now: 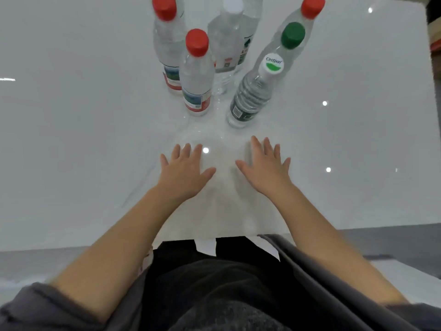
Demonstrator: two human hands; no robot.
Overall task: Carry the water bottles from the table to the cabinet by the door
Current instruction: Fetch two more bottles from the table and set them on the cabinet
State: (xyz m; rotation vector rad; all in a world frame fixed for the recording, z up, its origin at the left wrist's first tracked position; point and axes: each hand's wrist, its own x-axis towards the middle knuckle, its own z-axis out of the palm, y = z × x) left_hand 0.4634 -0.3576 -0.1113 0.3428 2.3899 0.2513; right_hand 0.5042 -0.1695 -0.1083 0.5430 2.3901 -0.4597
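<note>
Table (pixel 71 139): glossy white stone-look slab, straight near edge. Open room wide to L and R of the cluster.

Water bottles (pixel 196 75): clear ribbed plastic, upright, bunched at far centre, apart from both hands. Count by cap colour: 3 red, 1 green, 2 white.

Left hand (pixel 186 168), right hand (pixel 267 163): palms down on slab, fingers straight and splayed, gripping nothing.
</note>
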